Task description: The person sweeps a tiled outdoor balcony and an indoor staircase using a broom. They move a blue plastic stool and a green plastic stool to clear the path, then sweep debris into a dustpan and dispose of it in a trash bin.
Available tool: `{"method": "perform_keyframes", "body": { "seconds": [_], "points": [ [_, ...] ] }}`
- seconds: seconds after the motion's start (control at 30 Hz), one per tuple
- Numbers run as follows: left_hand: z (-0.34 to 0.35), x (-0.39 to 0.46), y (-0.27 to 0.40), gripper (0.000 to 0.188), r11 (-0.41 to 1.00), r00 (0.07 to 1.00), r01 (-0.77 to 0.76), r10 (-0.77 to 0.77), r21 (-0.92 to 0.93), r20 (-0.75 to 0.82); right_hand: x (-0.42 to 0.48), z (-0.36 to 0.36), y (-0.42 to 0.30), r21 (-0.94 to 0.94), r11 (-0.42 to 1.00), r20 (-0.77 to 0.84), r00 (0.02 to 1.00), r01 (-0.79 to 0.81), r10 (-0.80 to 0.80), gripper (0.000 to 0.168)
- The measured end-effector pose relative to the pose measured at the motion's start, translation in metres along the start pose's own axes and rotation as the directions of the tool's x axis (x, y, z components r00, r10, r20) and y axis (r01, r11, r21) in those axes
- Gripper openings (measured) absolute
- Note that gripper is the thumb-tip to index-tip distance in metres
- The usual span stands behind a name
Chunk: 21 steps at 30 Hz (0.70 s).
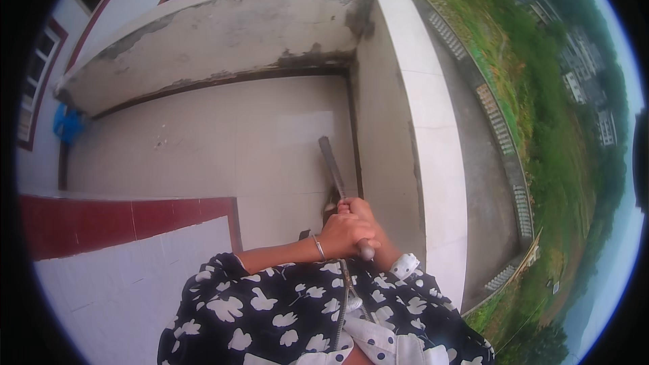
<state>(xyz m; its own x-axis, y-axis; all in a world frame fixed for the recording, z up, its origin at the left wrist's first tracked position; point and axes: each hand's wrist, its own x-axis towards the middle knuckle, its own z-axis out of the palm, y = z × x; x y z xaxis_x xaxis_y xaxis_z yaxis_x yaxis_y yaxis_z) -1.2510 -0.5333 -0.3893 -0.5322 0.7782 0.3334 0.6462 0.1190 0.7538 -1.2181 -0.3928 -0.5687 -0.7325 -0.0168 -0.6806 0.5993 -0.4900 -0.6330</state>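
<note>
Both my hands are wrapped around a long, narrow, stick-like tool [332,167], held in front of my belly. My left hand [342,233], with a bracelet at the wrist, grips it close to its rounded butt end, which pokes out below the fingers. Farther along the shaft, my right hand [357,209] is closed around it. The grey, flat-looking far part slants forward and slightly left over the tiled floor [203,157]. Whether its tip touches the tiles, I cannot tell. Part of a shoe [329,209] shows beneath the tool.
A stained parapet wall [228,35] with white tile coping [431,96] bounds the balcony ahead and on the right. At the far left corner lies a blue plastic bag [68,124]. Small white debris [160,143] dots the floor. A red-and-white tiled wall [132,223] juts in from the left.
</note>
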Motion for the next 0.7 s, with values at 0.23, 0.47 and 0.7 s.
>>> {"method": "perform_keyframes", "body": {
  "seconds": [0.23,0.47,0.7],
  "points": [
    [0.051,0.007,0.032,0.019,0.964,0.947,0.221,-0.248,-0.147,-0.205,-0.032,0.002,-0.057,0.476,0.847,-0.192,0.912,-0.238,0.364,0.014],
    [-0.036,0.017,-0.064,0.013,0.892,0.864,0.442,-0.452,-0.097,-0.221,0.080,0.092,-0.059,0.319,0.856,-0.228,0.843,-0.408,0.487,0.017],
    [-0.109,0.042,-0.133,0.024,0.651,0.746,0.661,-0.627,0.373,-0.226,0.184,0.227,-0.070,0.246,0.574,0.320,0.624,-0.781,0.713,0.019]
  ]
}}
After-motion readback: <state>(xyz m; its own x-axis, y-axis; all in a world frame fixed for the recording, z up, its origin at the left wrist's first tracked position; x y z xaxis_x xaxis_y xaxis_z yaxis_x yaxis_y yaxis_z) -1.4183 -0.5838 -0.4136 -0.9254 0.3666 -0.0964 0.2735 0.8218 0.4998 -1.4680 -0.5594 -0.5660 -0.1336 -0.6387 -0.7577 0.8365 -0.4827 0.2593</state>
